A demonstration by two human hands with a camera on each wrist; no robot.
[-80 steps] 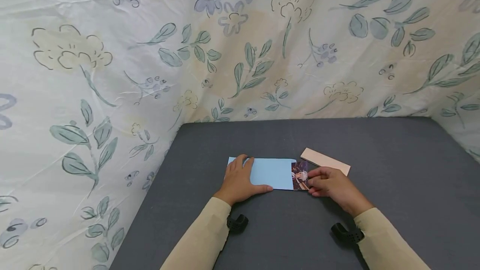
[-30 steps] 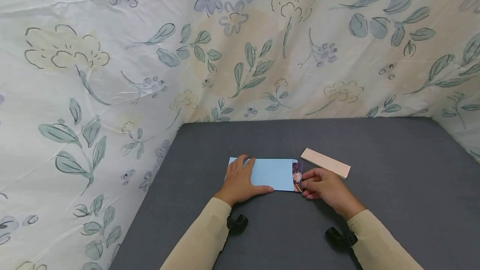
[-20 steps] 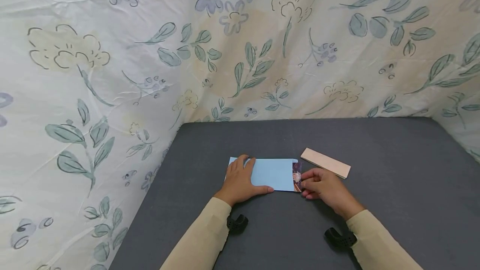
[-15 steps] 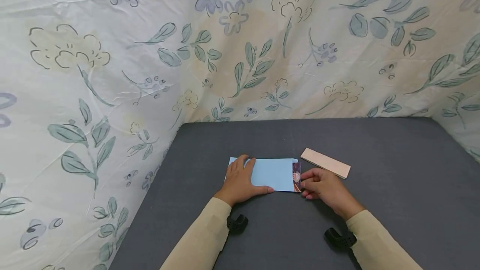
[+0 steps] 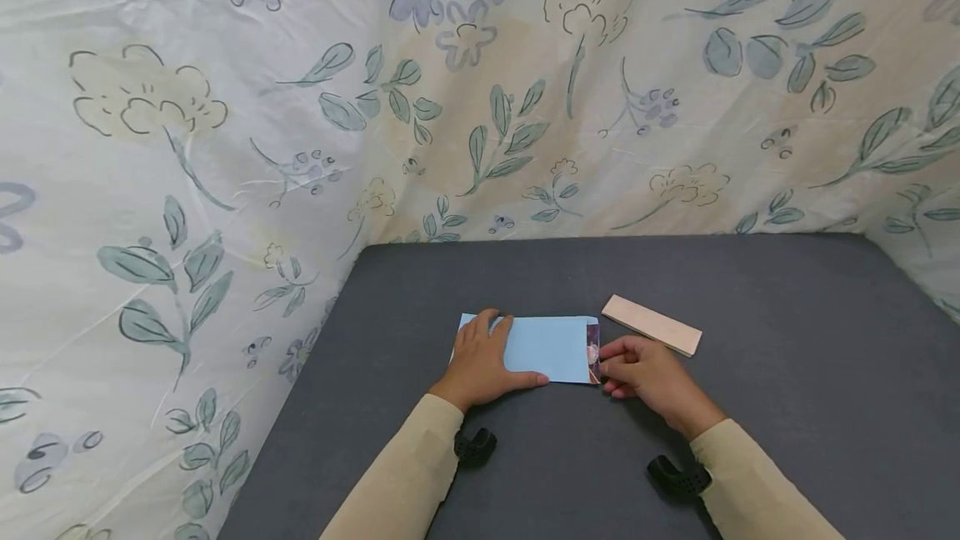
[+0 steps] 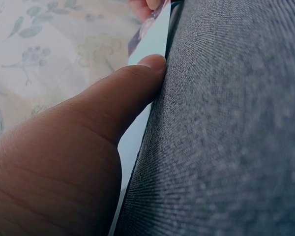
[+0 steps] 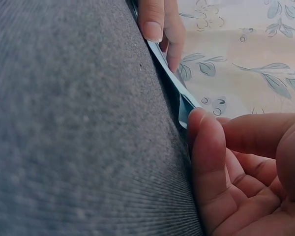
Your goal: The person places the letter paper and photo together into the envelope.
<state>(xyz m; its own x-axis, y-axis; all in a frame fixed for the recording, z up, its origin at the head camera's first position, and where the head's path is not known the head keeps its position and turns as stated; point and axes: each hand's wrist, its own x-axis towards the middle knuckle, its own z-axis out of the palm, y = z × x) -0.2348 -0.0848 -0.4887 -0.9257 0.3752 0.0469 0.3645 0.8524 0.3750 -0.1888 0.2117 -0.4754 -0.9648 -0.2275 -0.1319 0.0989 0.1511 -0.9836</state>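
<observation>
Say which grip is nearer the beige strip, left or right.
Right. The right grip is at the card's edge, just on the near side of the beige strip; the left grip rests on the blue envelope, farther away to the strip's left.

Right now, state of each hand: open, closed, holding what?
Left hand: open, resting on the envelope.
Right hand: closed, pinching the card at its edge.

The blue envelope (image 5: pixel 549 348) is partly covered by the left hand (image 5: pixel 477 367), and the printed card (image 5: pixel 593 348) is hidden but for a strip. Both sleeves (image 5: pixel 396 473) are cut off by the head view's lower edge.
</observation>
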